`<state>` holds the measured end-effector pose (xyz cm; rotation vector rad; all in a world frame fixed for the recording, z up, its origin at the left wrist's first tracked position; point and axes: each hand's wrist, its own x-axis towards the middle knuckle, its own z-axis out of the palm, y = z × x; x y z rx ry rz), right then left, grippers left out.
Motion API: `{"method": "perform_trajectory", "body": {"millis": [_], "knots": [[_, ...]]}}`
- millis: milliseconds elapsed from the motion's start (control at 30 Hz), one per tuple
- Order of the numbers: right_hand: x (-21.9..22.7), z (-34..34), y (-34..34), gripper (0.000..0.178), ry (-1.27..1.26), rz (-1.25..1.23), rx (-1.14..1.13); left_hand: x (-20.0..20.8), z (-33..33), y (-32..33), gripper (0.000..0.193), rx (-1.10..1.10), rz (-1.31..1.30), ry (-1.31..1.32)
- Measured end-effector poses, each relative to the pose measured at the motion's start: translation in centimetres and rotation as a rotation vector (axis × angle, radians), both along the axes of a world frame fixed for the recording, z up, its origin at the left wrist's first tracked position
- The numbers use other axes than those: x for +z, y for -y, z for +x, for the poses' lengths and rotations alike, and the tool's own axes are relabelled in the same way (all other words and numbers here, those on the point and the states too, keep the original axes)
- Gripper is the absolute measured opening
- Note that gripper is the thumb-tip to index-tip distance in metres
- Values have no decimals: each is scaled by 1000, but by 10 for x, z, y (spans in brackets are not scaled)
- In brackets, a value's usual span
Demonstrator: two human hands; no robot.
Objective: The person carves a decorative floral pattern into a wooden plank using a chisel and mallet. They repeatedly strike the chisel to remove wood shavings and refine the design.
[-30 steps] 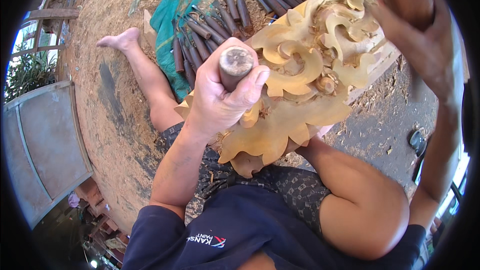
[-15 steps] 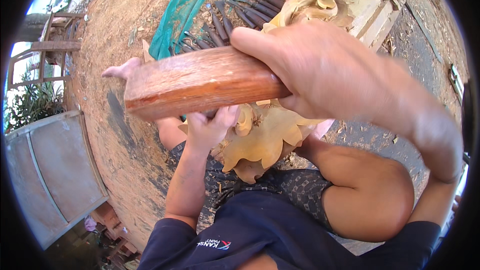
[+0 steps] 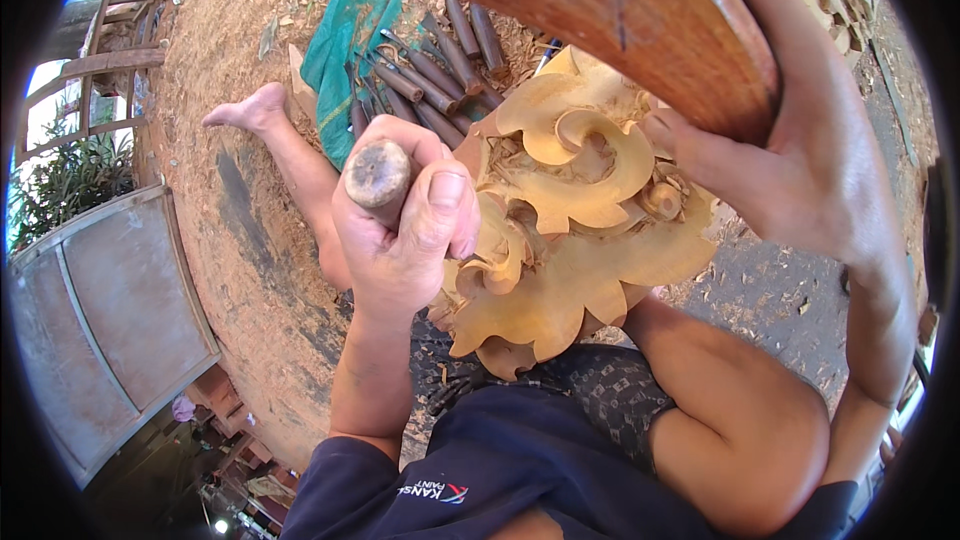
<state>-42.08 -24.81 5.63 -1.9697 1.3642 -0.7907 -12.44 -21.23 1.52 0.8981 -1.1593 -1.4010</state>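
Observation:
My left hand [image 3: 405,240] is closed in a fist around an upright carving chisel [image 3: 378,176]. Only the worn, rounded butt of its handle shows; the blade is hidden below the fist. In my right hand [image 3: 810,180] is a reddish-brown wooden mallet [image 3: 590,0], raised near the top of the view and above the chisel. Fingers and thumb wrap its near end. Beneath both hands lies a yellowish wood carving [image 3: 530,315] with scrolls, curled leaves and a scalloped edge, resting against my lap and legs.
Several dark-handled carving tools [image 3: 440,75] lie beyond the carving, partly on a green cloth [image 3: 335,80]. Wood shavings cover the ground. A framed grey panel [image 3: 130,320] stands at the left, with a wooden frame [image 3: 110,68] behind it. More carved wood [image 3: 830,0] sits at the far right.
The mallet has risen away from me toward the top of the view, uncovering my left hand and the chisel's butt. More of the carving now shows.

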Motion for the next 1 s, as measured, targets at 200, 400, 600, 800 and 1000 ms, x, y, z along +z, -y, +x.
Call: {"method": "perform_trajectory", "body": {"millis": [200,400,600,800,1000], "knots": [[-2,-15,12,46,8,-5,-32,-2,-6,2,16,1,89,-5],[-7,4,23,45,-38,-66,104,-12,0,-5,14,-42,130,-1],[21,26,38,44,-142,-77,252,-16,1,-12,13,-18,168,-30],[41,52,22,42,-214,-16,303,-23,-4,-11,14,-79,99,-99],[52,59,42,42,-229,-212,431,-19,8,-22,23,-89,38,177]]}}
